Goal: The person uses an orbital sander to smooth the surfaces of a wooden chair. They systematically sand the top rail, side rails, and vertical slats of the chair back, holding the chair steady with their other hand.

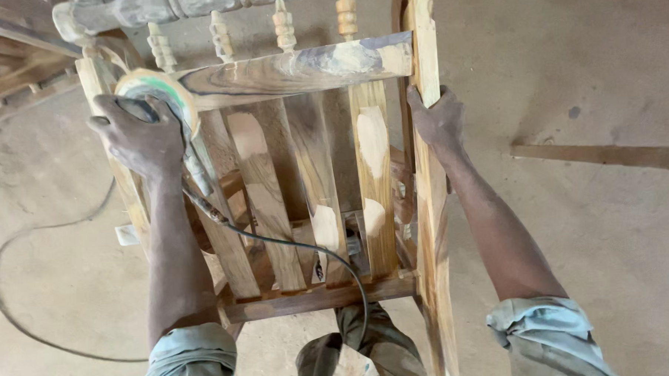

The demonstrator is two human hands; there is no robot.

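Under the left hand (141, 139) sits a round sander (157, 94) with a green ring on its disc. The fingers (102, 123) of this hand are closed tight over the top of the tool. Its disc touches the left end of the top rail (301, 67) of a wooden chair frame (313, 211). That rail is long and runs sideways, away from these fingers toward the other hand. It tilts up a little as it goes.

At the far end of the rail, the right hand (437, 118) wraps its fingers (417, 102) around the tall side post (432, 229). They are closed on the wood. The post runs up and down, so it crosses the rail's line.

So the left hand is the one near the tool, and the rail stretches off to that hand's right. Below both hands, flat slats (264, 190) stand side by side between them. A dark cord (277, 242) drops from the sander and hangs down past the slats toward the dusty floor (610, 223). Small turned spindles (284, 27) poke up just past the rail, beyond the fingers.
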